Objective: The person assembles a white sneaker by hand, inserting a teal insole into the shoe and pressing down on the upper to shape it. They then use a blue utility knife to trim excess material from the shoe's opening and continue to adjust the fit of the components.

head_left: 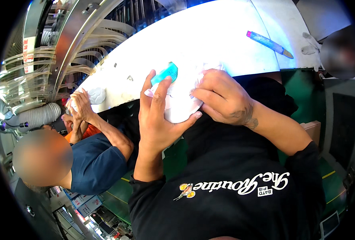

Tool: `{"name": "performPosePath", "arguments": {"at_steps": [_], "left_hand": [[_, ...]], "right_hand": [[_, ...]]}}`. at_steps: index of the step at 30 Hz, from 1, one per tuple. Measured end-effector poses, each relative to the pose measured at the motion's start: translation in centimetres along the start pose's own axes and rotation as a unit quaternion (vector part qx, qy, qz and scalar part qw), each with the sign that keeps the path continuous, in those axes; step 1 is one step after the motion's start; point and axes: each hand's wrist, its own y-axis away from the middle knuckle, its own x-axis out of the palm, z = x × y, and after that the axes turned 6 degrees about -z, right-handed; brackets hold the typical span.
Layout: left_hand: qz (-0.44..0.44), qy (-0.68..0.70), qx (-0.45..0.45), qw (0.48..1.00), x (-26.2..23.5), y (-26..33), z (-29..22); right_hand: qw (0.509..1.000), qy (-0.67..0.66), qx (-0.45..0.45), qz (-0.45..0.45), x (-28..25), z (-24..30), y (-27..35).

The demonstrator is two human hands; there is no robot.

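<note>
Counts at my white worktable (225, 36)

I count one white cloth piece (181, 106) with one teal label (165, 73) in my two hands, one blue-handled tool (269, 43), one crumpled white glove (310, 45), and one co-worker's white bundle (94, 96).

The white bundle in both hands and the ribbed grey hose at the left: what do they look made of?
The white bundle looks like soft cloth, matt and creased, bulging between the left hand and right hand; it could be nonwoven. The ribbed grey hose seems flexible plastic or foil ducting, given its close rings and dull sheen.
</note>
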Motion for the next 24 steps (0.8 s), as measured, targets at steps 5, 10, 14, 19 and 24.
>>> {"name": "performPosePath", "arguments": {"at_steps": [5, 10, 14, 19, 24], "left_hand": [[0.027, -0.037, -0.002, 0.999, -0.2, -0.9, -0.1], [0.012, -0.024, 0.027, 0.999, -0.2, -1.7, 1.1], [-0.012, -0.017, 0.041, 0.999, 0.1, -1.1, 2.7], [0.007, -0.008, 0.027, 1.0, -0.3, -1.2, 3.4], [0.064, -0.061, -0.016, 0.996, -1.4, -1.5, 1.1]], "right_hand": [[0.999, 0.0, -0.002, 0.041, -0.2, -0.5, -1.6], [0.999, -0.019, 0.037, 0.012, 0.3, -1.0, -1.6], [0.988, -0.048, 0.12, -0.079, 1.4, -1.4, -0.2], [0.995, -0.033, 0.069, -0.067, 1.9, -2.2, 1.3], [0.995, 0.007, 0.085, -0.052, 2.6, -1.5, 0.1]]}}
